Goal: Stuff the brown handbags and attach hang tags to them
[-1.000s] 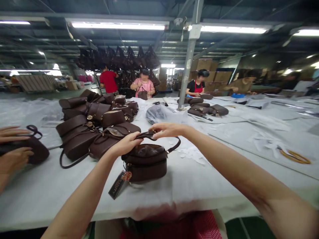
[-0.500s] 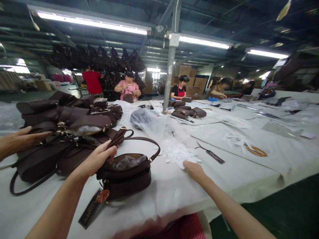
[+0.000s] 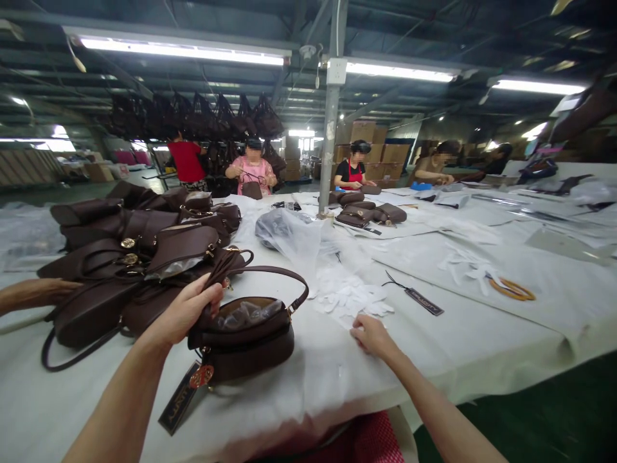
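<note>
My left hand (image 3: 195,305) is closed around the dark strap of a brown handbag (image 3: 245,350), which stands unzipped on the table with clear plastic inside. A black tag (image 3: 178,399) and a red-gold round charm (image 3: 201,375) hang at its left end. My right hand (image 3: 371,334) is pinched at the near edge of a heap of white paper pieces (image 3: 354,296); a bit of white seems to be between its fingertips. To its right a black tag with a cord (image 3: 424,301) lies flat.
Many brown bags (image 3: 106,257) are piled at the left, where another person's hand (image 3: 38,294) reaches in. A plastic bag (image 3: 294,235), a metal post (image 3: 330,128), more bags (image 3: 357,215) and orange-handled scissors (image 3: 511,289) are farther back. Several people sit or stand beyond.
My right hand has drawn slightly back from the white heap, its fingers curled in more. The other person's hand has moved lower and left at the pile. My left hand keeps the strap.
</note>
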Demonstrator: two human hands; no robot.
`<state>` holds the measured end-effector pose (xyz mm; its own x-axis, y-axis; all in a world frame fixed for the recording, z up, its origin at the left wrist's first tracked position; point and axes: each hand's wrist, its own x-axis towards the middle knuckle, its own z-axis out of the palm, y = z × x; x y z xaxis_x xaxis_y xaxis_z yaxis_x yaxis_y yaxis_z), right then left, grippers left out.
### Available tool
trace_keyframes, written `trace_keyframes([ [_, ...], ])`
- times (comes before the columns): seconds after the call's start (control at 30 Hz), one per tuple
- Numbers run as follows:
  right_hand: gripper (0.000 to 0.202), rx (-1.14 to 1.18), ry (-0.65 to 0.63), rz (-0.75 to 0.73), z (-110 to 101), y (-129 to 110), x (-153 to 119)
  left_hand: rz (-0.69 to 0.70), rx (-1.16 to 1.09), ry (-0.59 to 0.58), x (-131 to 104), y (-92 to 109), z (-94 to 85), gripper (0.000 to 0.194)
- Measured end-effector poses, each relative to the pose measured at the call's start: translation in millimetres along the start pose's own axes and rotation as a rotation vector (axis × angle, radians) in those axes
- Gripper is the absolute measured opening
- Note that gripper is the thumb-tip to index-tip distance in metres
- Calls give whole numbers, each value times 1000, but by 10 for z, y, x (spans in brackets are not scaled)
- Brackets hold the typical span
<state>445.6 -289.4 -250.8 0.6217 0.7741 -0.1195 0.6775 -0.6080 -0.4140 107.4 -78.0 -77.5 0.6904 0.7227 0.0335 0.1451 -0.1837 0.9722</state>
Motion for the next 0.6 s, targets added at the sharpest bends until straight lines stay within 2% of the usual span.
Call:
trace_keyframes([
  [0.1,11,32,-43,-31,21,193,-271,9,-12,-1,-13,-9,12,30],
  [0.17,17,-9,-10,-87,-14,274,-434,18,-30,16,-4,-14,28,30],
  [0.27,24,-162,99,-153,-83,186,-530,25,-60,33,10,-11,53,29],
  [0.33,25,-244,118,-130,-102,7,-479,29,-66,33,8,-8,61,30],
  [0.47,22,-272,10,-40,-50,-344,-222,47,-44,46,4,-34,58,29],
  [0.6,16,-239,-67,-23,23,-425,-11,78,-20,65,21,-87,64,27],
])
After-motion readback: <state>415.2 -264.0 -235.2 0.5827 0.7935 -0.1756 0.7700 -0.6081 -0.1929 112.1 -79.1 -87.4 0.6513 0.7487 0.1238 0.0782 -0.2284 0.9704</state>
